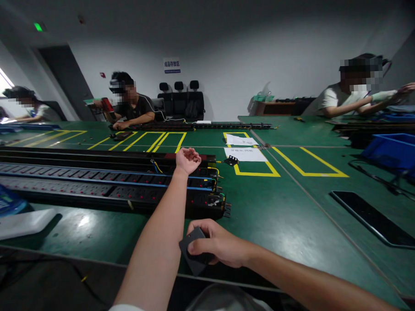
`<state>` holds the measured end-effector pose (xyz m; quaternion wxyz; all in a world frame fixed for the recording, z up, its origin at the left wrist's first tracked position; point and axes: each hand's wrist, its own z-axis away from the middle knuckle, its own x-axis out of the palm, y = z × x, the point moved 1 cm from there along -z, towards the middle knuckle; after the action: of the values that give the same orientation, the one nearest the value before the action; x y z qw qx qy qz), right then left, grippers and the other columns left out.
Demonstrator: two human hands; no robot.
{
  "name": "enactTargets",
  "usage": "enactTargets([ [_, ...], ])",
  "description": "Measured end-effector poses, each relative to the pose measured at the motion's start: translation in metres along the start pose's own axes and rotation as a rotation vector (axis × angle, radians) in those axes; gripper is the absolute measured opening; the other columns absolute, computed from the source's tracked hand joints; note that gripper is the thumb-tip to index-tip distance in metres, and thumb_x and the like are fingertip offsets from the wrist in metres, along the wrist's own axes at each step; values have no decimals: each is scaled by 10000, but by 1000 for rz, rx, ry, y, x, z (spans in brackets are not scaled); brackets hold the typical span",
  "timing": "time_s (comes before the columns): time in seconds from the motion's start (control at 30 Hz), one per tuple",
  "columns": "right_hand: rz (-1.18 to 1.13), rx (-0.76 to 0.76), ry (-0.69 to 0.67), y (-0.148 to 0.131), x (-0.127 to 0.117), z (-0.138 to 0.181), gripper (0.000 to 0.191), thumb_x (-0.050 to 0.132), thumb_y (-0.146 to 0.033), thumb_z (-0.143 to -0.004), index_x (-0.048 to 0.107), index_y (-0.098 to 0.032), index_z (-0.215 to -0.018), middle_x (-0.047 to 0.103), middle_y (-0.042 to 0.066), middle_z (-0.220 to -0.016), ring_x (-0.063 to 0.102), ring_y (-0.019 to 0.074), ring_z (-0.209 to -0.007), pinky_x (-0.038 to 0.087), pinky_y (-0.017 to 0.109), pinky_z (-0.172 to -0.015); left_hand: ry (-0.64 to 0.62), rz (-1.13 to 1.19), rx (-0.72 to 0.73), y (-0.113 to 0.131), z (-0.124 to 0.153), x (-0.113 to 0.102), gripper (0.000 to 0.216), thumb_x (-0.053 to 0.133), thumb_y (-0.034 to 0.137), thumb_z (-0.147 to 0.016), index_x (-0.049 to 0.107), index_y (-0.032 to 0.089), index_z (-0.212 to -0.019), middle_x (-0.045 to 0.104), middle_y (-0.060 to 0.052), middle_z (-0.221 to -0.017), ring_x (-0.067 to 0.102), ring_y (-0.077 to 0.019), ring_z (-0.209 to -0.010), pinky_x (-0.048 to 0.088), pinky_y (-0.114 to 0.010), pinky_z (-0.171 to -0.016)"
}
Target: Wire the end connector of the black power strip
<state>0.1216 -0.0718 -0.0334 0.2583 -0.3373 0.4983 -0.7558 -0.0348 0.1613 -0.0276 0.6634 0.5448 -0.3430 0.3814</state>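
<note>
My left hand (188, 161) is stretched forward over the far power strips, palm turned up and fingers loosely curled, with nothing visible in it. Close to my body, my right hand (216, 243) grips a dark grey rectangular plate (197, 261), thumb on its face. The plate's edge comes up to my left forearm; whether they touch I cannot tell. Beneath my left arm, several long black power strips (126, 192) lie side by side, with rows of sockets, small red marks and wires at their right ends. A small black part (231, 160) hangs off a yellow wire there.
On the green table (265, 217) are taped yellow outlines, paper sheets (245, 154), a dark phone or tablet (375, 219) and a blue bin (398, 154) with black cables. A white device (23, 224) sits at left. Co-workers (133, 103) sit across the table; one holds a red tool (107, 107).
</note>
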Motion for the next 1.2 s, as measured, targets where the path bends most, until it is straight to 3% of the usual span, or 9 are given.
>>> enactTargets([
  [0.13, 52, 28, 98, -4, -1, 1, 205, 704, -214, -629, 562, -193, -775, 550, -64, -663, 438, 58, -513, 242, 121, -376, 7, -8, 4, 0, 0, 0, 21, 567, 150, -688, 569, 171, -685, 579, -10, -592, 543, -132, -517, 439, -271, -557],
  [0.33, -37, -30, -11, -5, 0, 3, 265, 736, -279, -627, 558, -200, -806, 504, -84, -637, 394, 47, -464, 246, 132, -365, 7, -7, 4, 0, -2, -2, 22, 567, 155, -693, 574, 172, -681, 579, -13, -597, 548, -135, -521, 444, -276, -558],
  [0.5, 107, 15, 99, -8, -1, 4, 223, 713, -241, -635, 563, -197, -794, 525, -71, -662, 406, 53, -497, 233, 128, -366, 3, -6, 2, 1, -2, -2, 26, 567, 151, -692, 578, 173, -684, 579, -15, -599, 553, -139, -522, 443, -276, -555],
  [0.73, 36, -34, -25, -8, -2, 6, 260, 747, -300, -647, 572, -195, -809, 503, -78, -645, 404, 48, -481, 268, 126, -367, 3, 1, 3, 0, -3, -2, 26, 559, 149, -681, 558, 174, -674, 573, -10, -588, 540, -132, -507, 437, -270, -544],
  [1.0, 135, -12, 130, -14, -2, 8, 208, 700, -236, -662, 549, -196, -799, 518, -72, -649, 403, 50, -487, 228, 123, -363, 1, 3, -9, 1, 2, 1, 39, 557, 147, -662, 556, 176, -688, 566, -6, -591, 541, -130, -517, 435, -265, -554],
  [1.2, 78, -79, 3, -7, -4, 5, 281, 760, -329, -683, 569, -192, -836, 515, -69, -664, 408, 49, -493, 264, 132, -381, -7, -3, -17, 1, 6, 5, 56, 523, 134, -643, 534, 179, -675, 549, 7, -590, 533, -120, -513, 423, -261, -555],
])
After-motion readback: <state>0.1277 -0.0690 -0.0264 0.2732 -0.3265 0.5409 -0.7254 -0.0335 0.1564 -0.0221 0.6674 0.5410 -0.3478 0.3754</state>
